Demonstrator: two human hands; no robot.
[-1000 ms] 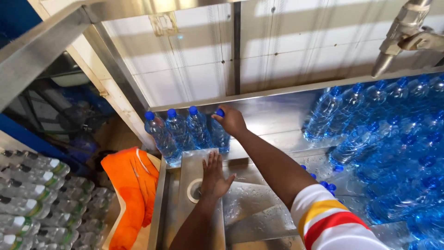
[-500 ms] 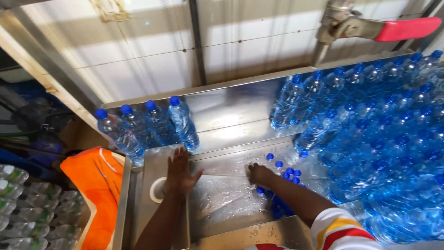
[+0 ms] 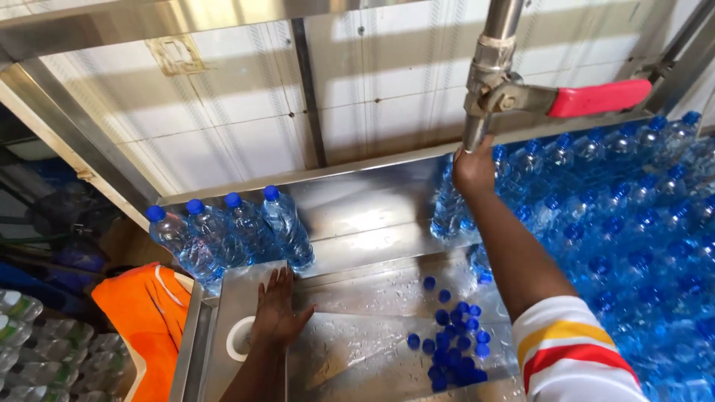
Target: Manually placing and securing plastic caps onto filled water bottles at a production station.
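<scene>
Bottles [image 3: 462, 212] are standing under the right hand [image 3: 474, 167] gripping one; left hand [image 3: 279, 309] is pressing flat, fingers spread, on the tabletop [image 3: 357, 223].

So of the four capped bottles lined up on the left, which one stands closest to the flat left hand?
The rightmost bottle of the row: its base sits just beyond the left hand, while the other three stand farther out toward the orange cloth.
</scene>
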